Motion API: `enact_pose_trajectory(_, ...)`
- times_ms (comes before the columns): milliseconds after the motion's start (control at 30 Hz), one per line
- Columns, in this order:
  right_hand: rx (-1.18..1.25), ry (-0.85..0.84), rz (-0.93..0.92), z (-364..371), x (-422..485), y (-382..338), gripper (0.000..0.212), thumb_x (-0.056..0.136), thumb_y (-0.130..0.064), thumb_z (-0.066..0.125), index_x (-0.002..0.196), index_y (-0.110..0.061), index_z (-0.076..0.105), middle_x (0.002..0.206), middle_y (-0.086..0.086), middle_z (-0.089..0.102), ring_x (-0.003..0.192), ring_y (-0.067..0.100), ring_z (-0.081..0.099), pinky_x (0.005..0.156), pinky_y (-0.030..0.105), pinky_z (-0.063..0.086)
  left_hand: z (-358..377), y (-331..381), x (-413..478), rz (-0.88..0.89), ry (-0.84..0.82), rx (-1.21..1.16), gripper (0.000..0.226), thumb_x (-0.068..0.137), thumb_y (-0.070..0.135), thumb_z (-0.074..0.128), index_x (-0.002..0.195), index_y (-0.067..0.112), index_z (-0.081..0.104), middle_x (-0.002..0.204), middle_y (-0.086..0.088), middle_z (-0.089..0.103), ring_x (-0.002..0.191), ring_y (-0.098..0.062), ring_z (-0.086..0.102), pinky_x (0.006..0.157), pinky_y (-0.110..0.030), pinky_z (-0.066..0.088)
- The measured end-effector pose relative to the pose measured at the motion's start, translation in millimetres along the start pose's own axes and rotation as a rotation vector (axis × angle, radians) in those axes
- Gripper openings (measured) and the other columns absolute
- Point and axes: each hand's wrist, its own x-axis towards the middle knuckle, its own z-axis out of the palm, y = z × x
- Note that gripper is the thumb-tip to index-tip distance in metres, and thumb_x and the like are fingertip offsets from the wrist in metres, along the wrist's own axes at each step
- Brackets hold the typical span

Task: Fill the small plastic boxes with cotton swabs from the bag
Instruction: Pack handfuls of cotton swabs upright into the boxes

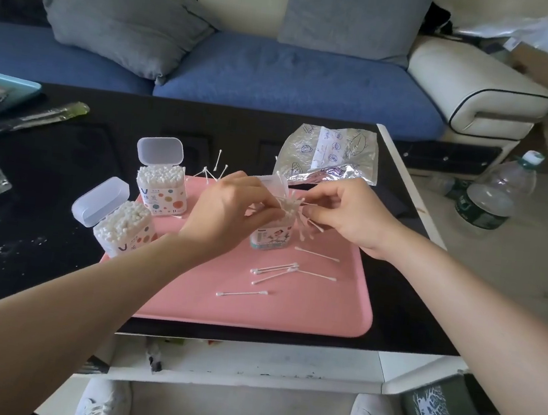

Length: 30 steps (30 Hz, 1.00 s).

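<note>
Pinching swabs [291, 206], teal box [270, 238]: left hand [227, 212], right hand [351, 213]; dotted box [163, 195] reads "U".

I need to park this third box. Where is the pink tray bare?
Bare: the near-right corner of the tray, between the loose swabs and its rim. Crowded: left side, with two full boxes, and the centre, under the left hand and right hand.

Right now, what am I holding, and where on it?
The left hand and right hand pinch the splayed cotton swab bundle from either side, above the box.
</note>
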Motion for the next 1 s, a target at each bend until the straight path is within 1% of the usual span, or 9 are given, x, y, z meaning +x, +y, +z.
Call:
enact_pose_trajectory(100, 0.006, -0.031, 0.025, 2.2, -0.5, -0.5, 0.011, 0.083, -0.004, 0.079, 0.093, -0.008, 0.076, 0.075, 0.007, 0.072, 0.064, 0.014, 0.066, 0.065, 0.032, 0.057, -3.8, 1.2, 4.8, -0.076, -0.074, -0.032, 0.009, 0.086, 0.031, 0.076, 0.084, 0.023, 0.078, 0.083, 0.008, 0.064, 0.078, -0.016, 0.057, 0.069, -0.041, 0.05)
enact_pose_trajectory(300, -0.103, -0.068, 0.055, 2.8, -0.3, 0.5, 0.018, 0.08, 0.004, 0.078, 0.089, -0.012, 0.076, 0.066, 0.002, 0.072, 0.06, 0.018, 0.069, 0.063, 0.028, 0.058, -15.7, 7.6, 17.7, -0.095, -0.242, 0.041, 0.005, 0.087, 0.027, 0.075, 0.087, 0.025, 0.08, 0.085, 0.01, 0.06, 0.077, -0.01, 0.056, 0.069, -0.035, 0.052)
enact_pose_trajectory(501, -0.258, -0.047, 0.02, -2.3, -1.8, -0.1, 0.007, 0.082, -0.018, 0.082, 0.087, -0.022, 0.079, 0.071, -0.012, 0.072, 0.063, -0.003, 0.063, 0.064, 0.013, 0.045, -14.5, 12.2, 13.1, -0.104, -0.221, 0.09, 0.007, 0.092, 0.026, 0.068, 0.087, 0.023, 0.072, 0.092, 0.01, 0.06, 0.085, -0.016, 0.059, 0.07, -0.043, 0.052)
enact_pose_trajectory(601, -0.188, -0.026, 0.013, -9.3, -2.0, -0.1, 0.003, 0.083, -0.018, 0.081, 0.085, -0.019, 0.078, 0.066, -0.011, 0.07, 0.062, 0.001, 0.061, 0.06, 0.015, 0.046, -19.0, 10.6, 13.9, -0.116, -0.139, 0.056, 0.007, 0.093, 0.022, 0.067, 0.087, 0.022, 0.071, 0.085, 0.012, 0.056, 0.081, -0.011, 0.054, 0.07, -0.028, 0.046)
enact_pose_trajectory(701, -0.134, -0.037, 0.001, -16.6, -2.3, -2.5, 0.004, 0.084, -0.015, 0.08, 0.084, -0.017, 0.076, 0.072, 0.004, 0.073, 0.064, 0.012, 0.063, 0.065, 0.025, 0.053, -29.5, 10.6, 18.1, -0.152, -0.173, 0.003, 0.008, 0.094, 0.022, 0.068, 0.086, 0.023, 0.07, 0.077, 0.016, 0.057, 0.07, -0.003, 0.052, 0.064, -0.011, 0.036)
enact_pose_trajectory(768, -0.088, -0.034, -0.023, -18.8, -3.2, -5.6, 0.003, 0.086, -0.011, 0.078, 0.086, -0.012, 0.075, 0.078, 0.016, 0.072, 0.063, 0.011, 0.063, 0.065, 0.024, 0.053, -35.2, 11.3, 19.3, -0.186, -0.209, -0.032, 0.009, 0.093, 0.023, 0.069, 0.084, 0.02, 0.069, 0.069, 0.021, 0.058, 0.063, -0.003, 0.051, 0.059, -0.013, 0.035)
enact_pose_trajectory(834, -0.023, 0.012, -0.052, -18.5, -2.0, -7.5, 0.006, 0.087, -0.009, 0.077, 0.085, -0.015, 0.074, 0.073, 0.01, 0.071, 0.065, 0.012, 0.064, 0.065, 0.026, 0.053, -38.6, 11.5, 19.2, -0.248, -0.206, -0.086, 0.011, 0.093, 0.022, 0.069, 0.084, 0.017, 0.069, 0.062, 0.024, 0.059, 0.057, -0.005, 0.049, 0.057, -0.013, 0.037)
enact_pose_trajectory(901, 0.067, 0.073, -0.071, -17.4, 0.6, -8.9, 0.008, 0.087, -0.006, 0.076, 0.088, -0.014, 0.074, 0.073, 0.004, 0.071, 0.068, 0.017, 0.066, 0.066, 0.028, 0.054, -40.3, 12.0, 19.6, -0.307, -0.174, -0.141, 0.011, 0.094, 0.022, 0.069, 0.085, 0.016, 0.069, 0.061, 0.016, 0.062, 0.054, -0.007, 0.053, 0.057, -0.017, 0.043)
enact_pose_trajectory(1001, 0.161, 0.107, -0.084, -13.1, 4.4, -10.5, 0.008, 0.088, -0.004, 0.074, 0.094, -0.009, 0.073, 0.075, 0.007, 0.07, 0.069, 0.018, 0.065, 0.066, 0.028, 0.055, -39.4, 16.0, 20.6, -0.4, -0.099, -0.293, 0.007, 0.092, 0.015, 0.071, 0.086, 0.015, 0.07, 0.068, 0.002, 0.07, 0.059, -0.011, 0.065, 0.068, -0.033, 0.059)
